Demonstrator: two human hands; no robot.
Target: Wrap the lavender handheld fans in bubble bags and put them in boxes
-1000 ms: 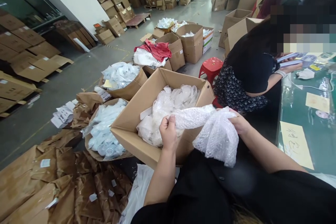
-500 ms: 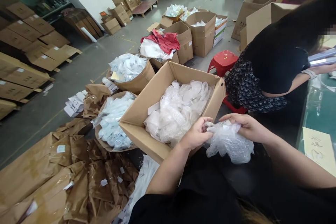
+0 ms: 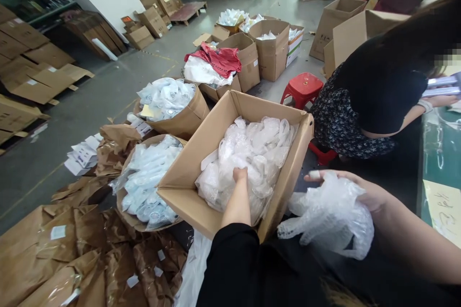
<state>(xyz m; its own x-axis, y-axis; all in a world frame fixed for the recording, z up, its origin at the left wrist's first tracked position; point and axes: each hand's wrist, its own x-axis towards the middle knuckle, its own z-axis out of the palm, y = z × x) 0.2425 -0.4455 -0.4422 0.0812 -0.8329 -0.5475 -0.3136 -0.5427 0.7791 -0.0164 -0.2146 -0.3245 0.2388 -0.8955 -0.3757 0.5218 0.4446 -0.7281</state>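
An open cardboard box [image 3: 190, 163] stands in front of me, filled with clear bubble-wrap bags [image 3: 257, 148]. My left hand [image 3: 240, 174] reaches into it, fingers closed at the bags; what they hold is hidden. At the right, outside the box, my right hand [image 3: 345, 180] holds a loose bunch of bubble-wrap bags [image 3: 329, 216], which drape below its fingers. A whitish wrap covers one fingertip of that hand.
Left of the box stand two bins of pale blue bagged items [image 3: 167, 98] and brown paper packages [image 3: 39, 244]. A red stool [image 3: 302, 87] is behind it. A person [image 3: 378, 81] sits at the green table [image 3: 437, 153] on the right.
My left hand has left the bunch of bags and moved into the box. My right hand has shifted right and down with the bunch, which is more spread out.
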